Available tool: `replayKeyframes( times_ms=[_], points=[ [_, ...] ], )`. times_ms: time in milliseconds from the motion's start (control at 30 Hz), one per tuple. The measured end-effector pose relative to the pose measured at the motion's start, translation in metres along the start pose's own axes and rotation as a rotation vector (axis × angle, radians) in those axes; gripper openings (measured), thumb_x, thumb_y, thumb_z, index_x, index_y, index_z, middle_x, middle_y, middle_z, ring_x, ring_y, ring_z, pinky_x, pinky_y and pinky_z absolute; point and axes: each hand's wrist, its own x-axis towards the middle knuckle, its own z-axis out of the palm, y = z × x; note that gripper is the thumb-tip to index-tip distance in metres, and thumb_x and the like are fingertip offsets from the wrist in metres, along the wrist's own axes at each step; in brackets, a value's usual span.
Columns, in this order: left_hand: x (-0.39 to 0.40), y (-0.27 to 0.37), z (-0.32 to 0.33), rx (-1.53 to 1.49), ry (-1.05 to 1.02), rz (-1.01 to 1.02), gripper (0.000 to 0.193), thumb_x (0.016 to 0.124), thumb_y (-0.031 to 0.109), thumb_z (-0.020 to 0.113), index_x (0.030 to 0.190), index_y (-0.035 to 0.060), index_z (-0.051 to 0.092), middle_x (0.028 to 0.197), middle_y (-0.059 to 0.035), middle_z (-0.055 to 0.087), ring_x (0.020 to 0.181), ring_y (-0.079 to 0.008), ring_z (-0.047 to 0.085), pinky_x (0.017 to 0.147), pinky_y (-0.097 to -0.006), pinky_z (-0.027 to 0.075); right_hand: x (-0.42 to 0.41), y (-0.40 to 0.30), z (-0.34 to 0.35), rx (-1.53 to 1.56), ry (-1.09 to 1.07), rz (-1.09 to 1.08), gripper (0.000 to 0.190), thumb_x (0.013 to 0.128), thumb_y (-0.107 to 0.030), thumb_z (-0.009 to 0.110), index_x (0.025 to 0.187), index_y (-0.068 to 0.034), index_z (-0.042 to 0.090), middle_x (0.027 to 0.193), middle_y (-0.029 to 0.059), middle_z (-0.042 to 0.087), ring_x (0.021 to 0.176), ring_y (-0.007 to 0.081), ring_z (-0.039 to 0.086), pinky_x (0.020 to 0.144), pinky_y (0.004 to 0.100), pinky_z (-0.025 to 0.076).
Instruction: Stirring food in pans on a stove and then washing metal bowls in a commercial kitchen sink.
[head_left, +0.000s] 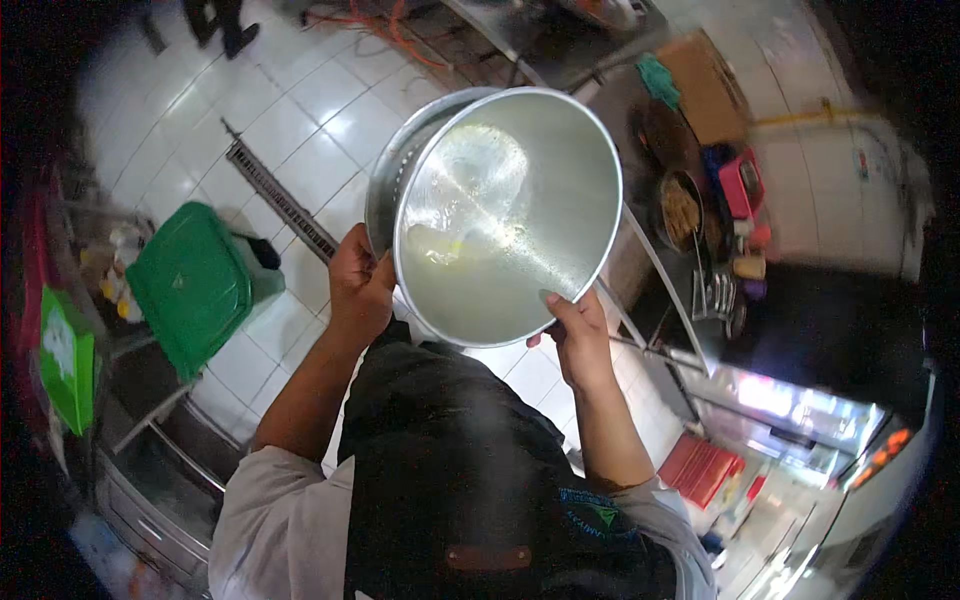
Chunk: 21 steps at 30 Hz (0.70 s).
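Observation:
A large aluminium pot (555, 195) is tilted in front of my dark apron, its wide mouth turned up toward me. The inside looks wet and shiny, with a little yellowish liquid or glare low on the wall. Close behind its left side shows a second metal vessel (381, 180); a row of small holes is visible between the two rims. My left hand (361, 281) grips the left side where both vessels meet, its fingers partly hidden. My right hand (581, 337) pinches the pot's lower right rim, thumb inside and fingers beneath.
A green lidded bin (191, 285) stands at left, near a floor drain grate (281, 199) in the white tiles. Along the right, a counter carries a pan with brown contents (681, 210) and a cardboard box (705, 86). A red crate (701, 469) sits at lower right.

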Motion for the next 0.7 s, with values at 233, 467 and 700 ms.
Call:
replayKeyframes(
  times_ms=[233,467,700],
  points=[
    [-0.002,-0.127,0.034,0.274,-0.306,-0.107,0.009,0.086,0.007,0.052,0.080,0.0023,0.047,0.066,0.0008,0.046,0.060,-0.0060,0.044,0.053,-0.0227,0.037,-0.050,0.068,-0.112,0.209,0.308,0.084,0.022,0.086,-0.011,0.045,0.105,0.000,0.047,0.081,0.0119,0.059,0.057,0.0188,0.056,0.053,0.0293,0.048],
    [-0.071,-0.210,0.049,0.352,-0.470,-0.643,0.019,0.085,0.009,0.049,0.104,0.0051,0.053,0.090,-0.0055,0.058,0.078,-0.0124,0.056,0.065,-0.0267,0.048,-0.228,0.262,-0.234,0.454,0.812,0.151,0.027,0.086,-0.017,0.050,0.107,-0.001,0.048,0.078,0.0087,0.059,0.057,0.0152,0.056,0.048,0.0272,0.046],
    [-0.216,-0.228,0.208,0.342,-0.781,-0.545,0.026,0.081,0.013,0.057,0.106,0.0050,0.057,0.090,-0.0042,0.062,0.074,-0.0112,0.058,0.061,-0.0223,0.046,-0.406,0.330,-0.261,0.616,1.166,0.101,0.022,0.082,-0.016,0.049,0.096,-0.001,0.056,0.067,0.0036,0.053,0.049,0.0101,0.048,0.043,0.0239,0.037]
  ],
)
